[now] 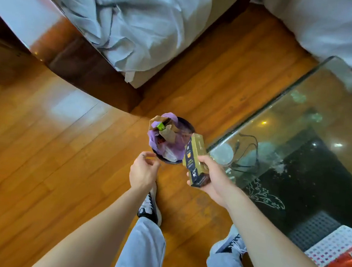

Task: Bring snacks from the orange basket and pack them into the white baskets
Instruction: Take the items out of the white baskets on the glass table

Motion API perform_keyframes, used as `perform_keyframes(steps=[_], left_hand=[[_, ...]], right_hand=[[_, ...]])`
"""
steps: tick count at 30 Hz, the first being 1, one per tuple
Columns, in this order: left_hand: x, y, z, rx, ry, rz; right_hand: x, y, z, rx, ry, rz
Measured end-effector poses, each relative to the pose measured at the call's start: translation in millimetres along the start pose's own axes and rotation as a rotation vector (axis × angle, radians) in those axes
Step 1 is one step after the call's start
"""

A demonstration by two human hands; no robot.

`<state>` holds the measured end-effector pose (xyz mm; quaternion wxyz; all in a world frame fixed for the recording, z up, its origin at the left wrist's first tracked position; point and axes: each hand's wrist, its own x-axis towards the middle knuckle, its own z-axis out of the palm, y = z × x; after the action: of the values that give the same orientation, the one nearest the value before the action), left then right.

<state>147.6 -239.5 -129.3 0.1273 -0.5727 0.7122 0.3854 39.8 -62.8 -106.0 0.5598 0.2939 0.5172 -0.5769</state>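
My right hand (211,179) grips a long gold and dark snack box (196,159), held upright over the wooden floor beside a glass table. My left hand (144,169) hovers empty with fingers loosely apart, just left of the box. A white perforated basket (330,245) sits at the lower right on the glass table, with a red-orange snack pack (345,261) inside it. No orange basket shows in this view.
A small dark bin (171,141) lined with a purple bag, holding brown paper and trash, stands on the floor just ahead of my hands. The glass table (268,125) edge runs diagonally at right. A sofa with grey cloth (121,24) lies ahead. My feet stand below.
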Motion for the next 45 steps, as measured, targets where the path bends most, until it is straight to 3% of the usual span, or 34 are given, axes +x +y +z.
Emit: perform_keyframes(steps=[5, 11, 16, 22, 29, 32, 36, 45], left_hand=[[37, -4, -6, -0.121, -0.046, 0.111], [61, -13, 0, -0.16, -0.071, 0.151], [62, -6, 6, -0.149, -0.153, 0.164], [67, 16, 32, 0.018, -0.198, 0.3], [38, -17, 29, 0.406, -0.304, -0.009], [-8, -19, 24, 0.425, -0.344, 0.1], [-83, 11, 30, 0.459, -0.37, 0.381], [-300, 124, 134, 0.617, -0.56, 0.898]], right_hand=[[51, -7, 57, -0.144, 0.206, 0.087], [91, 1, 65, -0.267, 0.357, 0.044], [64, 38, 45, -0.412, 0.334, -0.067], [40, 74, 11, -0.392, 0.35, -0.007], [10, 93, -19, -0.395, 0.313, -0.034], [-23, 102, -39, -0.406, 0.299, -0.029], [-78, 108, -81, -0.434, 0.373, -0.108], [-246, 121, -248, -0.302, 0.93, -0.409]])
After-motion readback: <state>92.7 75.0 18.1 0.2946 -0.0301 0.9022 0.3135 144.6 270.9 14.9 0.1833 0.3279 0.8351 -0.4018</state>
